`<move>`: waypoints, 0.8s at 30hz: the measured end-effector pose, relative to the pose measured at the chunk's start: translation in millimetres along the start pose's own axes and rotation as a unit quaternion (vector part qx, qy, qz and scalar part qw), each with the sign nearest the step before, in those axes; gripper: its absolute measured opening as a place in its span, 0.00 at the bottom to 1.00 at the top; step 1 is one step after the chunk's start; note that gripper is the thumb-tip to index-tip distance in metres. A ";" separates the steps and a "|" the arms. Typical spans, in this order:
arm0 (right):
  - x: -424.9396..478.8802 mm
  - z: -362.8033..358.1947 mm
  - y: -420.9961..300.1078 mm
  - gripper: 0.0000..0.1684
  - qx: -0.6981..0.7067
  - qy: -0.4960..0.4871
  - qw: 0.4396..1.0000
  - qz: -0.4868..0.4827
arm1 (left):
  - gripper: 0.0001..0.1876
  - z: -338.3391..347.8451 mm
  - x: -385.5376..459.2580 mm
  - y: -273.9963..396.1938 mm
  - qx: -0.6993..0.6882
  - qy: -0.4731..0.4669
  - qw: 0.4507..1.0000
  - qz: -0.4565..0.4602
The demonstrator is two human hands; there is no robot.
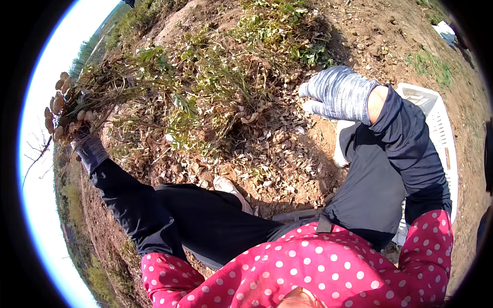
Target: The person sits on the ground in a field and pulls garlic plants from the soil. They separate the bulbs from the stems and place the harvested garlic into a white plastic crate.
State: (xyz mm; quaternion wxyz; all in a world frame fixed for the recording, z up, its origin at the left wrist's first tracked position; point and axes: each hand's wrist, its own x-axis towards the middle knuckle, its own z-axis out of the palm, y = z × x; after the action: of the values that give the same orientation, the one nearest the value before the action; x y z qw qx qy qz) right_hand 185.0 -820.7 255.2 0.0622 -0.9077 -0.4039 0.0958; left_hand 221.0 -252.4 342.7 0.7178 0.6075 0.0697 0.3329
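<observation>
My left hand [89,148], in a grey knitted glove, is raised at the far left and grips an uprooted peanut plant by its root end. Clusters of peanut pods [57,102] hang around the glove, and the leafy stems stretch to the right over a heap. My right hand [333,94], in a grey-and-white knitted glove, is above the ground right of the heap, its fingers pointing left. Its palm side is hidden, so whether it holds anything does not show. Between the hands lies the heap of peanut plants [227,81], with pods among the stems.
A white slatted plastic crate [443,134] stands beside my right leg. Dry leaves and loose soil [269,169] lie between my shoes. More green plants [277,27] are piled at the top. A white item [445,32] lies at the upper right.
</observation>
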 end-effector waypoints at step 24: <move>68.4 6.8 -39.1 0.33 0.009 0.172 0.980 -0.098 | 0.11 -95.8 -43.4 98.8 0.028 0.078 0.992 0.096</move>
State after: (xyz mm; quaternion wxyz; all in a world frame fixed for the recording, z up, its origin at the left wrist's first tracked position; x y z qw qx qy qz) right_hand 200.0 -743.4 247.5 0.1484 -0.8658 -0.4734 -0.0646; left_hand 100.4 -193.7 396.0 0.6581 0.6033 0.0758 0.4441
